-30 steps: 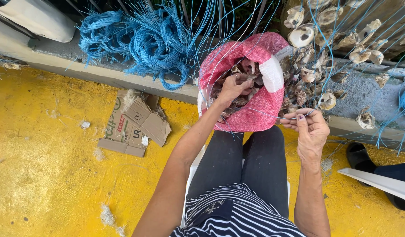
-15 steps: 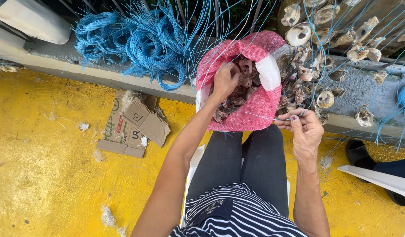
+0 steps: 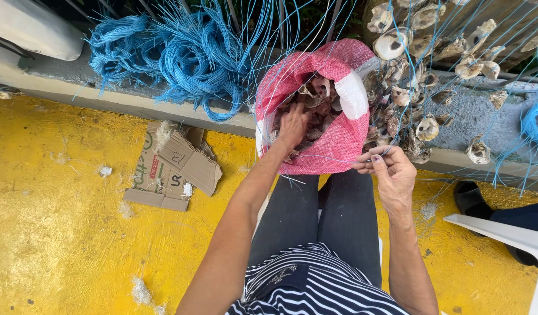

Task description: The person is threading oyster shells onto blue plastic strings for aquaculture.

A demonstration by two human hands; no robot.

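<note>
Left hand (image 3: 292, 125) reaching into pink mesh sack (image 3: 339, 140) — fingers spread over shells (image 3: 315, 99); right hand (image 3: 388, 169) pinching blue line (image 3: 315, 156) — fingertips together.

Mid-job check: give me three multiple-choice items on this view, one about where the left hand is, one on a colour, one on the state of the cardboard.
1. Where is the left hand?
A. Inside the pink mesh sack, among the oyster shells
B. Flat on the yellow floor
C. On the white chair

2. What colour is the bundled rope on the ledge?
A. Green
B. Blue
C. Black

3. What state is the cardboard on the yellow floor?
A. Standing as a sealed box
B. Burning
C. Flattened and torn

Answers: 1 A, the left hand reaches into the sack's open mouth onto the shells. 2 B, the coils are bright blue. 3 C, it lies flat in crumpled pieces. The right hand pinches a thin blue line beside the sack.
</note>
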